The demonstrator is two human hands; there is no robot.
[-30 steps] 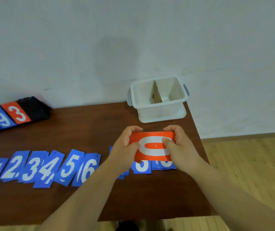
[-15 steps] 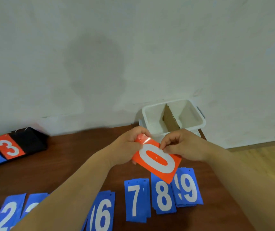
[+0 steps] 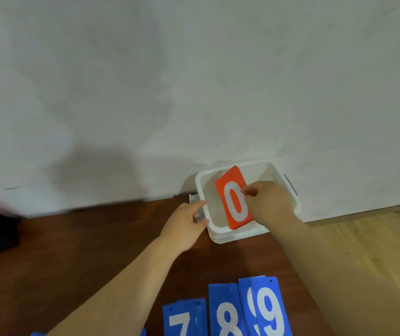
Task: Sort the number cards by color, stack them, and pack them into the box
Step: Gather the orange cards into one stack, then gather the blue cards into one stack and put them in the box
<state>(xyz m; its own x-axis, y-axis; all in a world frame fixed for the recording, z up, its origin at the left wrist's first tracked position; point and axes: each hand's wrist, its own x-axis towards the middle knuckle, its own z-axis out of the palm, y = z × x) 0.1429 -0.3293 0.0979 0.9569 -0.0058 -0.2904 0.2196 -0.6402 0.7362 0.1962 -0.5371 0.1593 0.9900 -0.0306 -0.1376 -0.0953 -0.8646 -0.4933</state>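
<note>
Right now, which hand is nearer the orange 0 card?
Right: the right hand pinches the orange 0 card at the box; the left hand holds the box's left side.

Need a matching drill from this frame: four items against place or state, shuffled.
1 red 0 card
2 blue 9 card
3 left hand
4 right hand

A flat on table
B holds left side of box
C tilted at box opening
D pinches red 0 card

Pairs: 1-C, 2-A, 3-B, 4-D
</note>
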